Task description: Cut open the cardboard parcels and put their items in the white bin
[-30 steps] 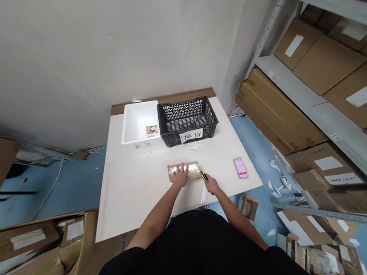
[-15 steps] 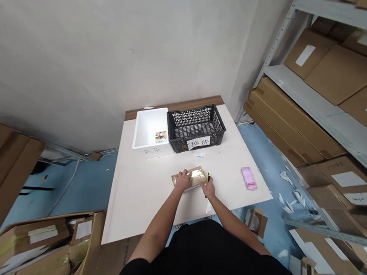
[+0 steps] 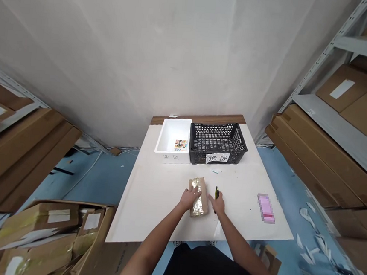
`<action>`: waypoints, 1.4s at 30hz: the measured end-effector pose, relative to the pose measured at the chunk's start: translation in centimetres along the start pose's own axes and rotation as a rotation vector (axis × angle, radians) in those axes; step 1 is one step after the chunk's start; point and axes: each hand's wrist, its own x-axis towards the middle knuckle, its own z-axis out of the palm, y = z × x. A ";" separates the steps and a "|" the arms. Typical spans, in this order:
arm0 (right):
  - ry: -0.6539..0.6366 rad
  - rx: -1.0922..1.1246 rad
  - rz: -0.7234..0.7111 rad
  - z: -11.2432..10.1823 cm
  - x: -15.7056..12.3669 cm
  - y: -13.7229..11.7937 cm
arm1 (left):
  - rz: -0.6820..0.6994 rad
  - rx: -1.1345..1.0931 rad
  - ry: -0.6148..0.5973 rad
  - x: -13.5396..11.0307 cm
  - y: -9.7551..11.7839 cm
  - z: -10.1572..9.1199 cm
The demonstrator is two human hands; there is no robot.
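Observation:
A small cardboard box [image 3: 199, 199] with shiny clear tape over its top lies lengthwise on the white table [image 3: 152, 194]. Across its left edge, my left hand [image 3: 190, 198] grips it, fingers over the taped top. My right hand [image 3: 218, 203] is closed round a black and yellow box cutter [image 3: 216, 193], just right of the box, with fingertips near its right side. Whether the blade is out is too small to tell.
Behind the box stand a white bin [image 3: 172, 158] with a colourful card [image 3: 180, 145] inside and a black plastic crate [image 3: 215, 157] with a paper label. A blurred pink item [image 3: 266, 209] lies at right. A large carton [image 3: 109, 216] of parcels is lower left; shelving [image 3: 338, 125] lines the right.
The box has turned from lying crosswise to pointing lengthwise away from me, both hands staying by it. The camera view has shifted, bringing more of the left side into sight.

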 end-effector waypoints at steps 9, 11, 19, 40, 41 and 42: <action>0.039 -0.215 -0.002 0.9 -2.7 -3.1 | -0.270 -0.001 0.028 -1.3 1.2 5.2; 0.026 -0.242 -0.030 1.0 -1.5 -6.9 | -0.357 -0.063 0.053 -2.3 1.3 6.1; -0.135 0.102 -0.117 1.9 -2.3 -8.6 | -0.277 -0.207 0.121 -5.6 -4.0 5.6; -0.131 -0.322 0.040 4.3 -6.7 -7.7 | -0.196 -0.216 0.185 -6.9 -9.6 6.1; -0.115 -0.306 0.050 4.2 -7.0 -7.5 | -0.195 -0.215 0.188 -6.8 -9.7 6.2; -0.092 -0.290 0.053 4.2 -7.1 -7.5 | -0.194 -0.214 0.189 -6.7 -9.8 6.3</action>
